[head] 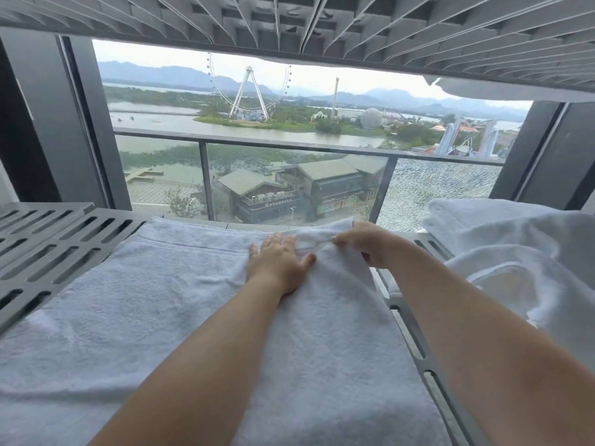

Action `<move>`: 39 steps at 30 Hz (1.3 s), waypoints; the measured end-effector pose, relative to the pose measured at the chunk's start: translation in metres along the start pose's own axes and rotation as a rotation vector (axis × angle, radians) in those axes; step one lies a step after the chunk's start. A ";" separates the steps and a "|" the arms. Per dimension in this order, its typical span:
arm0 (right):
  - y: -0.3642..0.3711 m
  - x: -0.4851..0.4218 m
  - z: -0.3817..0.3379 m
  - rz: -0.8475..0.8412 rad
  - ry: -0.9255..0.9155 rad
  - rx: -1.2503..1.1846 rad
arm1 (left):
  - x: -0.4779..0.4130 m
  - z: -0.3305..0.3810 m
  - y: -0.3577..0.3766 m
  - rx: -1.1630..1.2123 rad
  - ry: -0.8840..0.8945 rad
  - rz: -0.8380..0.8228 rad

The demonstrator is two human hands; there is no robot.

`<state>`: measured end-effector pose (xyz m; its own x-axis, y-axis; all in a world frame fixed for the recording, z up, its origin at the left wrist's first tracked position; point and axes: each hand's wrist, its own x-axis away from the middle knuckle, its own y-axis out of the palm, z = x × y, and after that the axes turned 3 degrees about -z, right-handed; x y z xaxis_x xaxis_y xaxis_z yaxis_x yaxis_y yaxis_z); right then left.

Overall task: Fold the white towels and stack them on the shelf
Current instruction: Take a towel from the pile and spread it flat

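**Head view: two hands are squaring the far end of a white towel on the shelf.**

The towel is lying spread on the grey slatted shelf, its long axis running from the near edge towards the window, with its short end pointing far. The left hand is pressing down flat near that far end, fingers straight. Just to its right, the right hand is pinching the far right corner between thumb and fingers, raising a small ridge of cloth. That corner is already in the right hand's grasp, and most of the cloth is lying left of and nearer than both hands, so the fold probably goes that way. A loose heap of towels is sitting further right.
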<state>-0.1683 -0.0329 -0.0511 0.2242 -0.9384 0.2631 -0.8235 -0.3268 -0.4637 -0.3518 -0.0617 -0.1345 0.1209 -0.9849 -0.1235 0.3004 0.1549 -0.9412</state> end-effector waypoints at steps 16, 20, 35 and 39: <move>-0.007 -0.032 0.049 0.496 -0.097 0.479 | 0.005 0.003 -0.005 -0.032 -0.007 -0.035; -0.006 -0.040 0.046 0.476 -0.100 0.564 | 0.007 0.005 -0.006 -0.076 -0.020 -0.116; 0.004 -0.056 0.060 0.625 -0.305 0.515 | 0.006 0.005 -0.007 -0.098 -0.031 -0.087; 0.016 -0.052 0.056 0.606 -0.581 0.598 | 0.005 0.006 -0.005 -0.105 -0.041 -0.098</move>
<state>-0.1641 0.0039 -0.1197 0.2061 -0.8219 -0.5310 -0.5240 0.3656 -0.7693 -0.3474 -0.0667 -0.1282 0.1346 -0.9907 -0.0185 0.2122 0.0470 -0.9761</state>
